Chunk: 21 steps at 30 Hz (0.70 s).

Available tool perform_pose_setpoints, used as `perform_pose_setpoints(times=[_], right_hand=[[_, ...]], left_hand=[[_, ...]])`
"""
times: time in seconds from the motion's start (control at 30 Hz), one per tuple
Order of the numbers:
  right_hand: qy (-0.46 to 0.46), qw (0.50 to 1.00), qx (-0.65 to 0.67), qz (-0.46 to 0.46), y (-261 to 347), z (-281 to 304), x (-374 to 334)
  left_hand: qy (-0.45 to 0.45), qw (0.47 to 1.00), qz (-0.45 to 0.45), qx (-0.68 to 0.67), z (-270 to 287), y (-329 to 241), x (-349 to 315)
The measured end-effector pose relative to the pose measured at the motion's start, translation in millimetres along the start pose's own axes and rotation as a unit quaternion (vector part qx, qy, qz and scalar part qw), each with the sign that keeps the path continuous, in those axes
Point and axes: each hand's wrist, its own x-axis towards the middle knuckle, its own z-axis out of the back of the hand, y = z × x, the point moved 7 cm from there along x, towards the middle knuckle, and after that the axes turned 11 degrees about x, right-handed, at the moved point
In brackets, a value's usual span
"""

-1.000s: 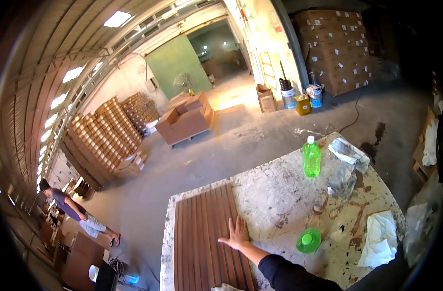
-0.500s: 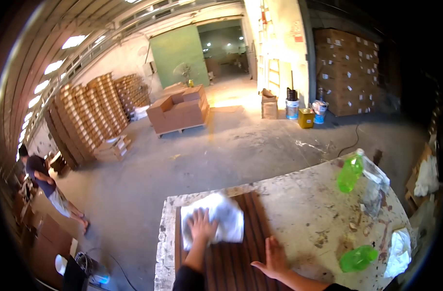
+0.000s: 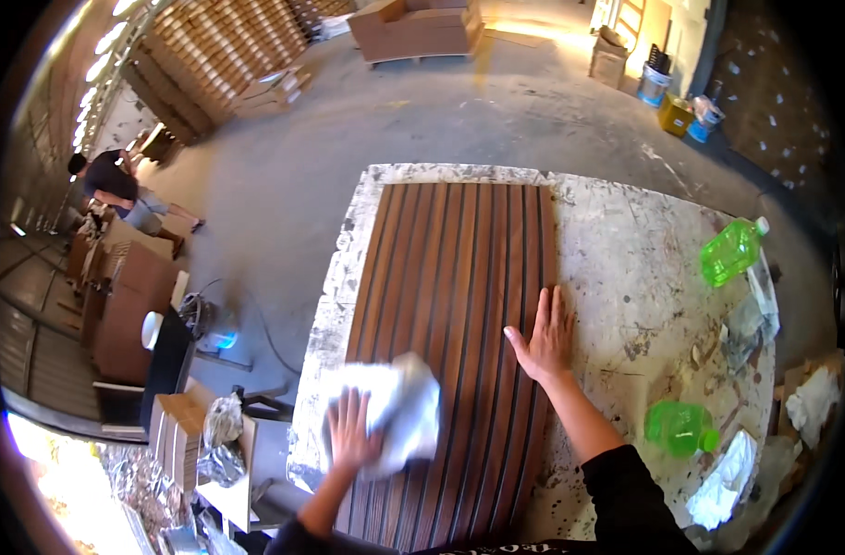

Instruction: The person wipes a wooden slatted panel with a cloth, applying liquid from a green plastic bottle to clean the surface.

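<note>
A brown wooden panel [image 3: 450, 268] with dark lengthwise grooves lies flat on the stained white worktable [image 3: 617, 250]. On its near left part rests a white cloth [image 3: 406, 398], slightly blurred. My left hand [image 3: 353, 435] presses down on the cloth, fingers spread and flat. Along the panel's right edge lies my right hand [image 3: 546, 344], open, its fingers stretched forward and the thumb pointing across the slats. Nothing is in that right hand.
Two green bottles, one farther [image 3: 729, 254] and one nearer [image 3: 674, 427], lie at the table's right, near crumpled plastic [image 3: 741, 333] and a white cloth [image 3: 724, 481]. Cardboard boxes [image 3: 177, 430] stand at left. Beyond them another person [image 3: 117, 185] bends over.
The view has tilted down, showing more of the panel. My left hand and the cloth have moved from the panel's far part to its near left. My right hand stays along the right edge.
</note>
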Motion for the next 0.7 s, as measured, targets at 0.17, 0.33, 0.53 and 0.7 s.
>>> perform_pose_setpoints(times=[0.17,0.33,0.53,0.7], right_hand=[[0.004,1.000,-0.008,-0.002,13,-4,-4],[0.012,1.000,0.002,-0.005,4,-2,-9],[0.015,0.997,0.080,0.010,13,4,-8],[0.023,0.998,0.062,-0.014,6,18,-14]], left_hand=[[0.052,0.998,0.024,-0.002,12,2,-83],[0.036,0.996,-0.048,0.059,28,-16,96],[-0.113,0.991,-0.065,0.038,93,-38,354],[-0.102,0.994,-0.030,0.006,99,-70,427]])
